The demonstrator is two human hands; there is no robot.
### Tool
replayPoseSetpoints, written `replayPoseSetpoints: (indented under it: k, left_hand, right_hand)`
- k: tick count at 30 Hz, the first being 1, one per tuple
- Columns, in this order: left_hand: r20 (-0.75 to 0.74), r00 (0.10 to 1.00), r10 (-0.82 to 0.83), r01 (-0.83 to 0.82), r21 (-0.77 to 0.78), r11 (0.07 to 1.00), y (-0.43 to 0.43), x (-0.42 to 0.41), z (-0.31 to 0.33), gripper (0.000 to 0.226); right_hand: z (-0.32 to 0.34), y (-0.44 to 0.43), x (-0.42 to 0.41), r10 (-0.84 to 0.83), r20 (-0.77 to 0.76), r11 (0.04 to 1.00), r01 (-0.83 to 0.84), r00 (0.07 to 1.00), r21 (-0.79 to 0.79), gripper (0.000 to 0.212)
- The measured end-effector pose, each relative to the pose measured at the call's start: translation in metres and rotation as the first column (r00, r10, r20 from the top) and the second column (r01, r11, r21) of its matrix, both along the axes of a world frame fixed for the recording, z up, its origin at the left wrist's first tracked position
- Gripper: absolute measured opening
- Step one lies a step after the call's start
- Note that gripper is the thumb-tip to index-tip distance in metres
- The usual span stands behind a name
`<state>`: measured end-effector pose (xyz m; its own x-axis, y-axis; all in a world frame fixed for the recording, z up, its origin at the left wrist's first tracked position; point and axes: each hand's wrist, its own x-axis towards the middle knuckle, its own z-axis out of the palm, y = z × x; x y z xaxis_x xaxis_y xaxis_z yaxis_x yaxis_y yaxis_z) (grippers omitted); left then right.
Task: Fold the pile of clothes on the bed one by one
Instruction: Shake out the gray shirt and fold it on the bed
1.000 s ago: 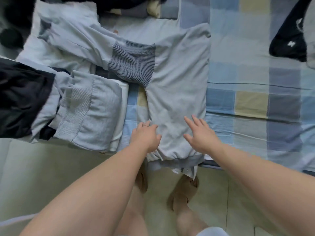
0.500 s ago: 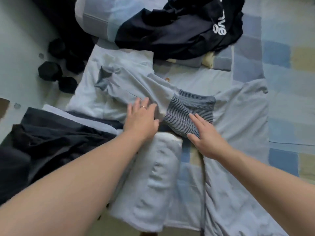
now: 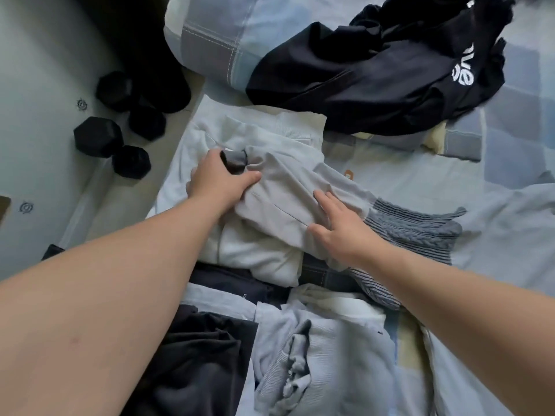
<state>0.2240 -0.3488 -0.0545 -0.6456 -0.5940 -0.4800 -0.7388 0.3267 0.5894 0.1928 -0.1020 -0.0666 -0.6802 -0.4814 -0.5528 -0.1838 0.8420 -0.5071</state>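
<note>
Light grey trousers (image 3: pixel 288 187) with a dark striped ribbed waistband (image 3: pixel 417 232) lie spread across the checked bed sheet (image 3: pixel 510 121). One leg stretches to the left over a white garment (image 3: pixel 255 250). My left hand (image 3: pixel 219 183) grips the cuff end of that leg, fingers curled round the fabric. On the same leg, close to the waistband, my right hand (image 3: pixel 339 228) lies flat with its fingers straight. A crumpled black garment with white lettering (image 3: pixel 390 67) sits at the back.
Folded light blue and white clothes (image 3: pixel 318 355) and a dark garment (image 3: pixel 192 361) lie near me. A checked pillow (image 3: pixel 216 34) is at the back left. Black dumbbells (image 3: pixel 114 130) sit on the floor left of the bed.
Both hands moved left along the trouser leg. My left hand went from lying flat to gripping the cuff end, and my right hand left the waistband for the leg.
</note>
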Motion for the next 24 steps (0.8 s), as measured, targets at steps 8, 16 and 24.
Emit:
replayPoseSetpoints:
  k: [8,16,24]
  left_hand:
    - [0.162,0.987,0.011,-0.065,0.331,0.941,-0.001,-0.018,0.016,0.064]
    - [-0.063,0.997,0.042,-0.011,0.430,0.903,0.042,-0.007,0.084,0.049]
    - [-0.184,0.982,-0.045,0.116,0.396,0.911,0.132,-0.006,0.149,0.035]
  right_hand:
    - [0.019,-0.011,-0.007,-0.020,0.118,0.999,0.025,0.993,-0.036,0.061]
    - [0.068,0.003,0.001,-0.312,0.306,0.866,0.402,0.899,-0.296,0.054]
    - [0.147,0.070,0.004,-0.379,0.395,0.756,0.527,0.837,-0.389,0.027]
